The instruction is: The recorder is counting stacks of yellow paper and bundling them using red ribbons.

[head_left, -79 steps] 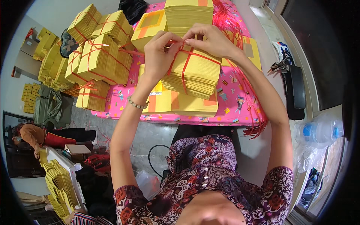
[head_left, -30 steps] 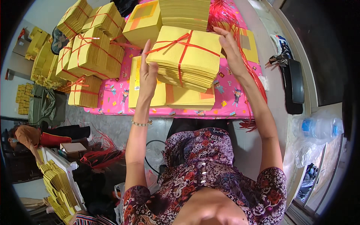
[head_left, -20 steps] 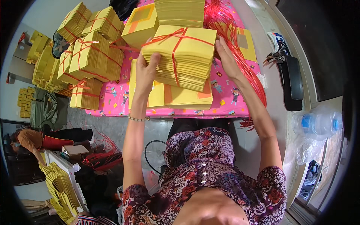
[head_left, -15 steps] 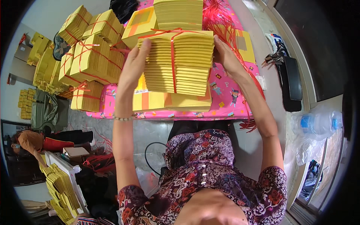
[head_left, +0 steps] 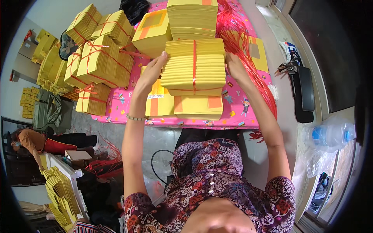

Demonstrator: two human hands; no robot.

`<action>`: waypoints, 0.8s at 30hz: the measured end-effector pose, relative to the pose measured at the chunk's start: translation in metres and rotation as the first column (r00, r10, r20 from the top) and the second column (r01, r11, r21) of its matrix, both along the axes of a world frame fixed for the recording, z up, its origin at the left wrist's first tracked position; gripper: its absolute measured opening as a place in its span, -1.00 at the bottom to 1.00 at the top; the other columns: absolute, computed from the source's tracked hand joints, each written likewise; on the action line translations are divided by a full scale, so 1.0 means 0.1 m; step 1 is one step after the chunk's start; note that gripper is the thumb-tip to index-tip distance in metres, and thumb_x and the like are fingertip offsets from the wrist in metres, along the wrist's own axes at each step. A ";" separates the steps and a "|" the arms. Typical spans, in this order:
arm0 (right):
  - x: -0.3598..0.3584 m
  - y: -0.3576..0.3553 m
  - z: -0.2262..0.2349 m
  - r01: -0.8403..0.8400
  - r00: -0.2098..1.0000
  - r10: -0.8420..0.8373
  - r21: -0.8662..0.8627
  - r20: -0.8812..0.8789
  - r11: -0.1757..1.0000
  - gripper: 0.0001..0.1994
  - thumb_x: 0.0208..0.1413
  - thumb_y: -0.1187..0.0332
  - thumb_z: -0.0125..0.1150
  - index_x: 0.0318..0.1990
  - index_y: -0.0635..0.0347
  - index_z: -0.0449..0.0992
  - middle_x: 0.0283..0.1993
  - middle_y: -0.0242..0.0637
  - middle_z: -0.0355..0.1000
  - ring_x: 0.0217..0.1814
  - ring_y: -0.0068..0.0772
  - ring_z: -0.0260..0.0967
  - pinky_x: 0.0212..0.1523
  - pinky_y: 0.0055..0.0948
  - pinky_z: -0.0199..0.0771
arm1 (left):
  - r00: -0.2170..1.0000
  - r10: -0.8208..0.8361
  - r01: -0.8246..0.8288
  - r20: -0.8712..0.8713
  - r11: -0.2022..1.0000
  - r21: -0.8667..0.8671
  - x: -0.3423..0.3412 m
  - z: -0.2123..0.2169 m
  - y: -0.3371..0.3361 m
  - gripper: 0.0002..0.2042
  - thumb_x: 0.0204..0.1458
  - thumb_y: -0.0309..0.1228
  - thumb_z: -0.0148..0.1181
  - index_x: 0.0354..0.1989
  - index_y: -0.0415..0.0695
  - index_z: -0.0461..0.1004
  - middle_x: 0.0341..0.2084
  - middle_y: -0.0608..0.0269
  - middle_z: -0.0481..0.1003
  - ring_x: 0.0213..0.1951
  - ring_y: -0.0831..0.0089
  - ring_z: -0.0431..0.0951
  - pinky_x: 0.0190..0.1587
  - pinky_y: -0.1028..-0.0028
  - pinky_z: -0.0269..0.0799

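Note:
A bundle of folded yellow paper (head_left: 176, 70), tied crosswise with red plastic ribbon (head_left: 194, 58), is held up between my hands over the table. My left hand (head_left: 152, 73) grips its left side with the thumb on the near edge. At its right side is my right hand (head_left: 236, 69), its fingertips partly hidden behind the bundle. Below the bundle, flat yellow paper stacks (head_left: 198, 110) with orange patches lie on the pink patterned tabletop (head_left: 248, 121). Just beyond stands a tall loose yellow stack (head_left: 193, 17).
Several tied yellow bundles (head_left: 97, 64) are piled at the left. Long red ribbon strands (head_left: 243, 50) trail down the table's right side. A black case (head_left: 303, 89) lies on the right ledge, near a clear plastic bottle (head_left: 330, 135). Another person (head_left: 33, 141) works at a side table, far left.
The bundle has tipped and lowered, so its folded side now faces up toward me and the bottom ribbon shows. Both hands have shifted slightly right and down with it.

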State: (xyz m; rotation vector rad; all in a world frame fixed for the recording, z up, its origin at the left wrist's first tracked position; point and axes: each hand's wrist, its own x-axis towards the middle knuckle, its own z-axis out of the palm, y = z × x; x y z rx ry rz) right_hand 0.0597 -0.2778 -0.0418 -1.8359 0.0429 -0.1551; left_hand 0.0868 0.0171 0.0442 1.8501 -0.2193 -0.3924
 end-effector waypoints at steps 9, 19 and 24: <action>-0.11 0.44 0.55 -0.070 0.986 0.014 0.336 0.166 0.939 -0.24 0.19 -0.19 -0.26 0.30 0.31 -0.04 0.31 -0.11 0.01 0.37 -0.27 -0.11 0.32 -0.33 -0.16 | 0.992 0.115 -0.127 -0.056 0.883 -0.452 -0.13 -0.05 -0.23 -0.26 0.14 -0.01 -0.03 0.34 -0.21 -0.13 0.26 0.09 0.09 0.26 0.35 0.12 0.25 0.42 0.05; -0.11 0.48 0.49 -0.147 0.984 0.089 0.426 0.155 0.893 -0.38 0.19 -0.11 -0.18 0.17 0.25 0.05 0.14 -0.16 0.10 0.25 -0.35 -0.02 0.26 -0.33 -0.09 | 0.987 0.026 -0.116 -0.161 0.805 -0.581 -0.19 0.01 -0.29 -0.27 0.11 -0.19 0.08 0.37 -0.04 -0.18 0.16 0.09 0.21 0.15 0.36 0.26 0.15 0.43 0.21; -0.12 0.47 0.45 -0.135 0.987 0.071 0.513 0.143 0.848 -0.56 0.23 -0.04 -0.17 0.02 0.14 0.20 -0.07 -0.34 0.22 0.03 -0.53 0.14 0.11 -0.43 0.13 | 0.991 -0.036 -0.044 -0.130 0.826 -0.562 -0.12 -0.10 -0.20 -0.23 0.13 -0.21 0.06 0.38 0.02 -0.31 0.06 0.13 0.29 0.08 0.39 0.31 0.10 0.42 0.24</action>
